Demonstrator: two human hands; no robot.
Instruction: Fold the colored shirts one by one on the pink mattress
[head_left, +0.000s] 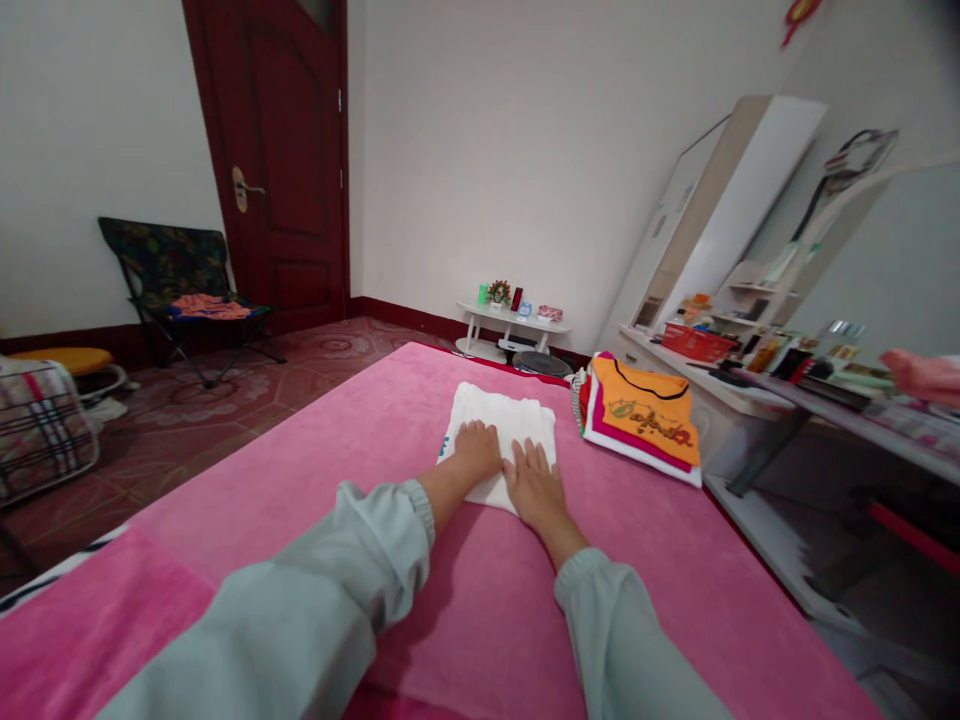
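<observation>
A folded white garment lies on the pink bed cover, with a bit of teal print showing at its left edge. My left hand rests on its middle, fingers slightly curled against the cloth. Flat on its right half lies my right hand, fingers stretched out and a little apart. Neither hand grips the cloth. To the right sits a stack of folded clothes, topped by an orange shirt with dark lettering.
A dresser with a red basket and bottles stands along the right. Beyond the bed is a low white table with small items. A folding chair holding pink cloth stands by the door.
</observation>
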